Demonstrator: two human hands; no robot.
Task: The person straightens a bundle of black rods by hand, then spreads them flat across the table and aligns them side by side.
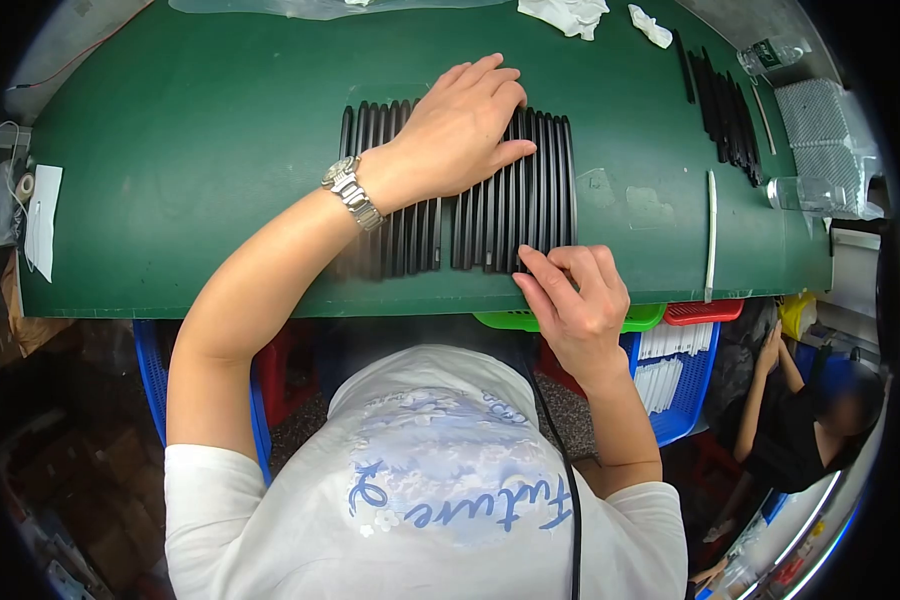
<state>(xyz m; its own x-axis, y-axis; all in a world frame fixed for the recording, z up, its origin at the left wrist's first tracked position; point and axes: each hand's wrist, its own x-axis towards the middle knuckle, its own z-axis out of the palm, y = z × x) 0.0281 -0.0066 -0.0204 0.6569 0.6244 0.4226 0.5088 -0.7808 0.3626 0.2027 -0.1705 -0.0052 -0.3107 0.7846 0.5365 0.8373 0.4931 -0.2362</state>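
Observation:
Slim black pen-like sticks (467,230) lie side by side in a row on the green table, with a narrow gap splitting the row into two groups. My left hand (465,125), with a metal watch on its wrist, reaches across the upper part of the row. Its fingers are stretched out and its thumb points right, over the right group. At the lower ends of that group, my right hand (582,300) has thumb and forefinger brought together around the end of a black stick. The middle of the row is hidden under my left hand and forearm.
More black sticks (725,115) lie loosely at the right, near clear bottles (808,194) and a white strip (711,235). Crumpled tissue (565,14) is at the far edge. Below the front edge are green (642,318) and blue baskets (682,412). Another person (805,420) is at lower right.

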